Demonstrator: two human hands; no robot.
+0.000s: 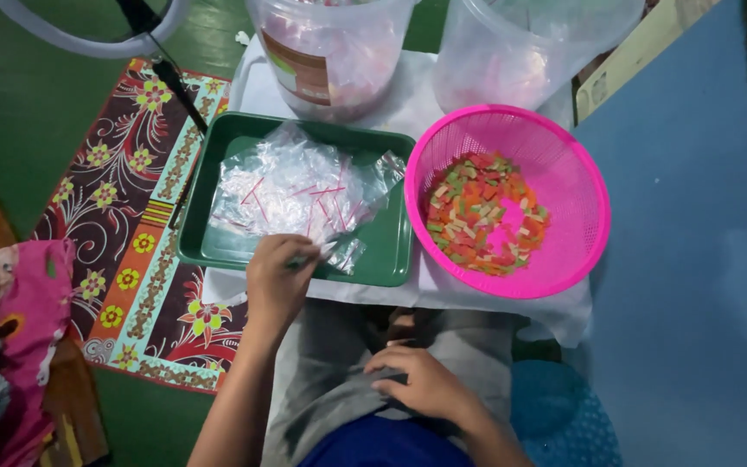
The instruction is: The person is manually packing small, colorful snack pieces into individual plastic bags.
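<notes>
Nearest the camera, the right hand [425, 380] lies flat on the grey cloth [339, 380] over the lap, fingers spread and gripping nothing; just beyond it the left hand [277, 281] reaches to the near rim of the green tray [391, 259], its fingertips pinched on a clear plastic bag [339, 251] at the edge of the pile of small bags [291, 186] inside the tray. To the right of the tray stands a pink basket [564, 164] holding red, orange and green pieces [482, 216]; farthest off stand two clear plastic buckets [330, 52], with a patterned mat [144, 259] at left.
</notes>
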